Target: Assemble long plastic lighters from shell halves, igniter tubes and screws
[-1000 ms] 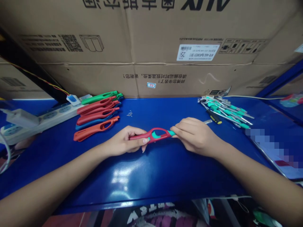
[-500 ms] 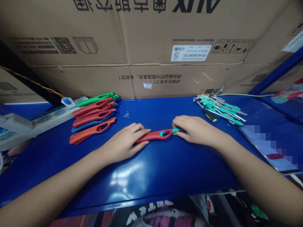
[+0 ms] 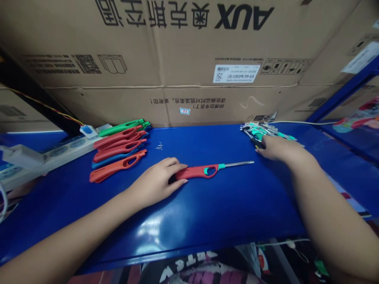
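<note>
Left grip [image 3: 156,182]: closed on the butt of one red lighter [image 3: 194,172], best held lightly so the metal rod [image 3: 239,163] ahead lies steady; right grip [image 3: 278,149]: closure impossible to tell, at one black-and-yellow tool [image 3: 255,143].

dark garment [image 3: 152,274] at lower edge of view, black ground. bold white block letters [image 3: 189,259] and an ampersand across it; below them a patchy print [image 3: 207,274] in purple-pink and grey. forearms [image 3: 103,215] bare, left fingers [image 3: 177,167] and right fingers [image 3: 266,144] too.
</note>
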`<state>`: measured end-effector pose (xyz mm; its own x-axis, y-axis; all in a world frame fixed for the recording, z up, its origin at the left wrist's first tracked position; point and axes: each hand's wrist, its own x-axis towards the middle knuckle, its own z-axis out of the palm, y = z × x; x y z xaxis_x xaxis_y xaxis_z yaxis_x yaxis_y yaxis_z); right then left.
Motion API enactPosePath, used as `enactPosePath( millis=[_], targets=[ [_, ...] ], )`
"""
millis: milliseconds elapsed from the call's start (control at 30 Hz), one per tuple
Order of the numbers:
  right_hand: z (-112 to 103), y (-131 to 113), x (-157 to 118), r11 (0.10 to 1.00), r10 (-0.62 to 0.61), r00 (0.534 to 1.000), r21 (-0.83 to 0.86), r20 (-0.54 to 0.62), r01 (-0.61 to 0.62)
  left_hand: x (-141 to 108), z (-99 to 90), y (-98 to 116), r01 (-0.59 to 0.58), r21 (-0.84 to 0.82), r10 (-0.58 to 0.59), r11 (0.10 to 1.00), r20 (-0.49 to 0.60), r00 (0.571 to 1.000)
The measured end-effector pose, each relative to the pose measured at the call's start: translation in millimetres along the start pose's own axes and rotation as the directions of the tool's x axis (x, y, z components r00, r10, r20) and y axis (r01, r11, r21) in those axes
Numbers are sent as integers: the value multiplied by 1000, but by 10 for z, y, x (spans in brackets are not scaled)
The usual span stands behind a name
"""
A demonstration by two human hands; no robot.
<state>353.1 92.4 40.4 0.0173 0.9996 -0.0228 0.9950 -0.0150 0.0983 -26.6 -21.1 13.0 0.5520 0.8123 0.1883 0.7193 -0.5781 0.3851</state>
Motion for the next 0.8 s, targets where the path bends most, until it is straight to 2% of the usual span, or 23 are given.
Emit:
enactPosePath(
  millis=[100, 133, 200, 267, 300, 333, 400, 433, 467, 500, 533, 567, 600, 633, 700, 800],
  targets=[
    [-135, 88, 19, 999, 41, 998, 17, 48, -42, -2, 39, 37, 44, -69, -46, 997, -15, 999],
    [-218, 88, -4, 997, 52, 998, 50, 16, -53, -4, 51, 51, 51, -75, -52, 996, -20, 998],
    [-402, 54, -80, 982, 107, 985, 172, -133, -84, -9, 74, 76, 54, -77, -56, 996, -34, 998],
    [-559, -20, -161, 959, 181, 928, 268, -324, -94, -14, 99, 89, 48, -85, -52, 995, -51, 997],
    [-613, -75, -190, 955, 178, 888, 292, -424, -52, -15, 113, 91, 45, -96, -51, 994, -59, 997],
    [-647, -147, -208, 951, 164, 840, 309, -517, 4, -15, 127, 89, 40, -109, -48, 993, -66, 997],
    [-657, -351, -208, 919, 78, 749, 338, -658, 201, -11, 158, 77, 28, -140, -40, 990, -82, 996],
    [-637, -487, -196, 873, 48, 713, 376, -700, 311, -9, 171, 70, 19, -156, -33, 988, -89, 995],
    [-605, -644, -181, 794, 8, 707, 434, -707, 425, -8, 183, 64, 9, -172, -26, 985, -96, 995],
    [-563, -816, -169, 664, 1, 730, 547, -683, 510, -7, 190, 60, -1, -188, -18, 982, -102, 995],
    [-515, -998, -162, 471, -14, 795, 697, -606, 540, -9, 194, 60, -9, -203, -13, 979, -106, 994],
    [-463, -1183, -163, 284, -84, 853, 809, -514, 515, -12, 195, 63, -13, -217, -11, 976, -111, 994],
    [-410, -1362, -174, 151, -151, 877, 866, -456, 476, -17, 192, 69, -16, -229, -11, 973, -117, 993],
    [-359, -1529, -193, 67, -198, 881, 891, -430, 450, -24, 187, 77, -18, -237, -11, 971, -122, 992],
    [-271, -1805, -247, -8, -280, 873, 910, -400, 414, -39, 176, 94, -22, -245, -10, 969, -127, 992],
    [-192, -2045, -327, 29, -339, 846, 894, -411, 446, -55, 171, 105, -28, -249, -1, 968, -115, 993]
  ],
)
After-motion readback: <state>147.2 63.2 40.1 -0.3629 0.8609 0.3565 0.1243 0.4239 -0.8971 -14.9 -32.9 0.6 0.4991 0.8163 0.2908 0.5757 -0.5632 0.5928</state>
